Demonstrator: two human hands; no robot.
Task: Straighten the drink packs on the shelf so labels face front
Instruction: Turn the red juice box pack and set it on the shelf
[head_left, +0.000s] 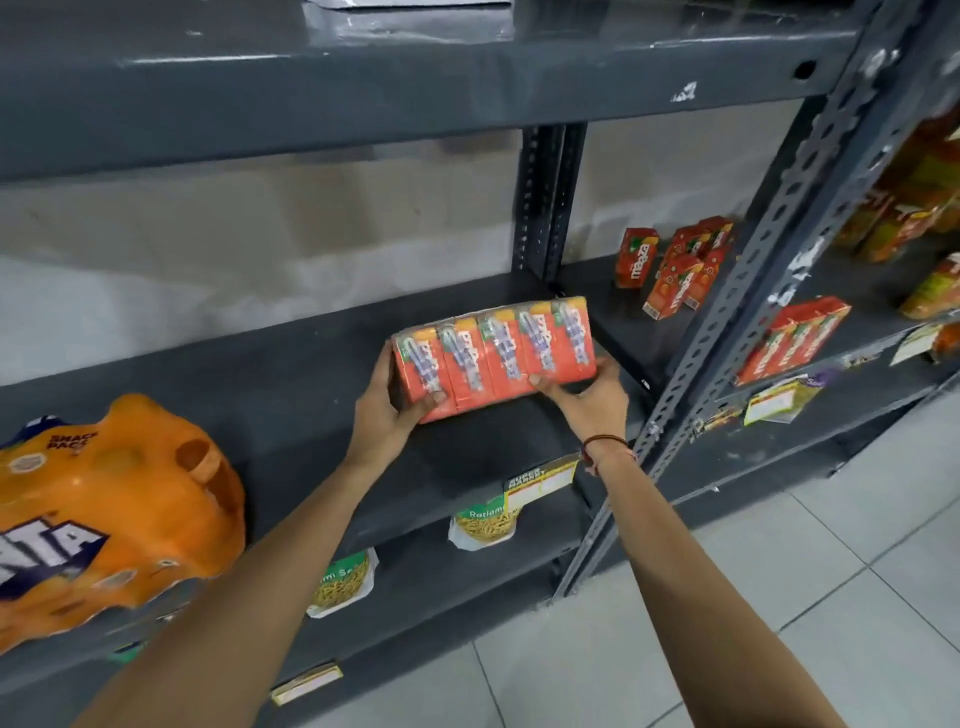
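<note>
Our left hand (387, 410) and right hand (592, 395) clamp the shrink-wrapped orange juice-carton pack (493, 353) by its ends, to square it on the grey metal shelf (291, 384).

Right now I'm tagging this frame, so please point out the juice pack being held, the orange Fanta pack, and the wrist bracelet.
Juice pack (493, 356), head view: middle carton's front face.
Fanta pack (111, 519), head view: orange wrap above the logo.
Bracelet (605, 444), head view: band across the right wrist.

We see two bare, sleeveless forearms and bare hands, left (387, 415) and right (597, 397); a thin reddish-brown band (605, 443), possibly thread, circles the right wrist.
</note>
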